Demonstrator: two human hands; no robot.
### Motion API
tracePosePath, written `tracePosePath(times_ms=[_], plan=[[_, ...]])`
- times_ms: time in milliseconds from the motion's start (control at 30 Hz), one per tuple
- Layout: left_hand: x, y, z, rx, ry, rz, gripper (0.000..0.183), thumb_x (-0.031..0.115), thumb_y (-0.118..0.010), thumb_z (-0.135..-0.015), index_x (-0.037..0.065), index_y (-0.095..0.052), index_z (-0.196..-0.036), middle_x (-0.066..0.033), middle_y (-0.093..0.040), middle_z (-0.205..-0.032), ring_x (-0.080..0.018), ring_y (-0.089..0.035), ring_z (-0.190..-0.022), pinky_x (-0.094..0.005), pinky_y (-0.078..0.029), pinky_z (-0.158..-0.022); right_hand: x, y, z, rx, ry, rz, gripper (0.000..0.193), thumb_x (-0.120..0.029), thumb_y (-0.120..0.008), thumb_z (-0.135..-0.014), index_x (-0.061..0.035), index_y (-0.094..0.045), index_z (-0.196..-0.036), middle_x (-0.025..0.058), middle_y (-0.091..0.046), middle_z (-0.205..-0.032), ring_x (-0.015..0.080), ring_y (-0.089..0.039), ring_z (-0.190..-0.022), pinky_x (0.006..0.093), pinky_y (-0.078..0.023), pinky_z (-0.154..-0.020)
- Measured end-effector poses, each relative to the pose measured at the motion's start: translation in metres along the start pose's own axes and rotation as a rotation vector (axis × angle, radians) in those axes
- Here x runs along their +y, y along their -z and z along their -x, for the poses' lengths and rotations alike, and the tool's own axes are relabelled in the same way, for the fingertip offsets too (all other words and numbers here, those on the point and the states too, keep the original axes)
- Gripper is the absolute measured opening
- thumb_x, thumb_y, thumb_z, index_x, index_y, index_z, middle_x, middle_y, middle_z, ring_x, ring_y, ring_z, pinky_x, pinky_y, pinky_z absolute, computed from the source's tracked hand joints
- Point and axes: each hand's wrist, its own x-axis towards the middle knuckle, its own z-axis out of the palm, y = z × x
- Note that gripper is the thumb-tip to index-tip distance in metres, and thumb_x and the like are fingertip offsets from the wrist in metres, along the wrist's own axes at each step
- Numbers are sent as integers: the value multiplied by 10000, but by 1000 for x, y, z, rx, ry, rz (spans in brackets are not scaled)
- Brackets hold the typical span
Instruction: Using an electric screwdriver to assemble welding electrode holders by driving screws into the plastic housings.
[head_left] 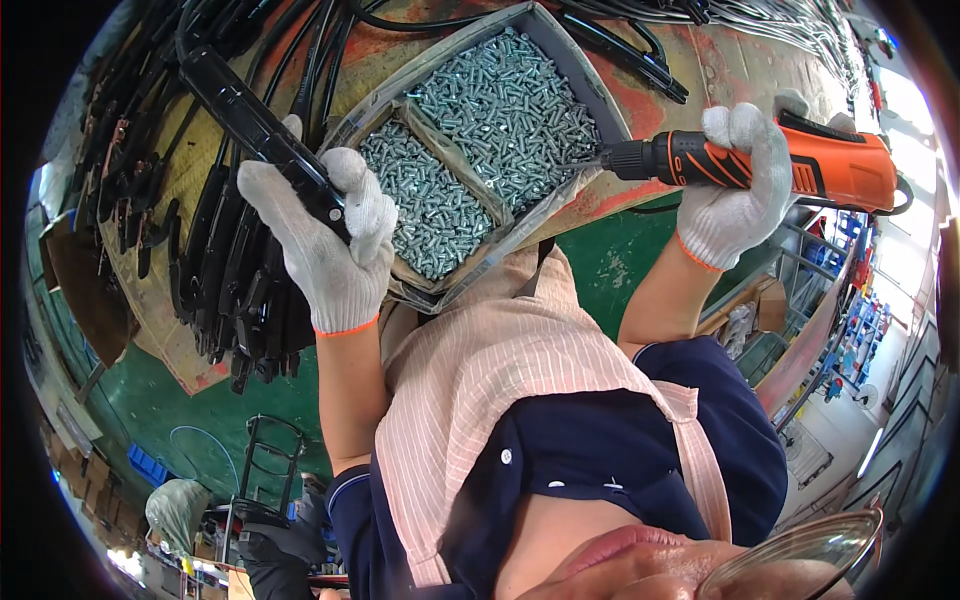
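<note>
Left hand [330,235]: long black handle [245,110] is slanting up and leftward out of this gloved hand, its near end lying against the palm.
Right hand [735,190]: orange-and-black power driver [840,172] is lying across the gloved palm, nose pointing left.
Screw box [588,52]: sitting between both hands, holding silvery screws [500,115] either side of a divider [455,160]; driver tip is reaching over its right corner, contact with the screws unclear.
Handle pile [235,290]: more black handles are bunching left of the left hand.
Cables [322,70]: black lengths are trailing past the box's far left side.
Worktable [740,75]: worn, red-patched, bearing pile and cables.
Grip: left fingers are curling round the handle, one digit jutting leftward; right fingers are wrapping the driver's body.
</note>
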Motion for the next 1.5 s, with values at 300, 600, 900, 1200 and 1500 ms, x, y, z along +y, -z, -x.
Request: tracePosePath(times_ms=[300, 600, 900, 1200, 1500], plan=[[-3, -9, 1, 10, -75, -171, 560, 118, -612, -977, 128, -311, -1450, -13, -518, -670, -70, -378, -405, -218, -310, -366, -5, -4, -16, -43, -12, -154, 179, -16, -657, -874, 14, -582, -1033, 97, -594, -778, 178, -549, -686, 341, -492, -698], [0, -13, 4, 14, -20, -144, 545, 6, -619, -937, 133, -337, -1386, -4, -513, -790, -55, -414, -490, -214, -328, -392, -2, -39, -56, -81, -282, -749, 133, -46, -621, -921, -6, -546, -1024, 34, -530, -732, 130, -519, -675, 307, -492, -718], [4, -6, 4, -9, 26, -5, 523, 8, -674, -905, 126, -358, -1304, 5, -454, -622, -75, -392, -416, -228, -324, -391, 35, -131, -29, -229, -348, -820, 135, -54, -634, -918, -51, -566, -1034, 13, -560, -716, 117, -567, -669, 317, -517, -728], [5, 4, 1, -59, 90, 66, 793, 17, -739, -851, 108, -203, -1428, -6, -528, -670, -83, -501, -483, -238, -400, -423, 44, -139, -9, -263, -272, -691, 201, -42, -630, -921, -72, -559, -1107, 18, -537, -706, 116, -532, -672, 312, -479, -715], [2, -4, 1, 36, 44, 19, 626, 14, -698, -887, 94, -285, -1351, -22, -493, -632, -86, -438, -438, -228, -327, -369, 22, -153, 9, -369, -136, -552, 207, -40, -607, -921, -60, -548, -1118, 23, -519, -730, 111, -490, -673, 302, -435, -717]])
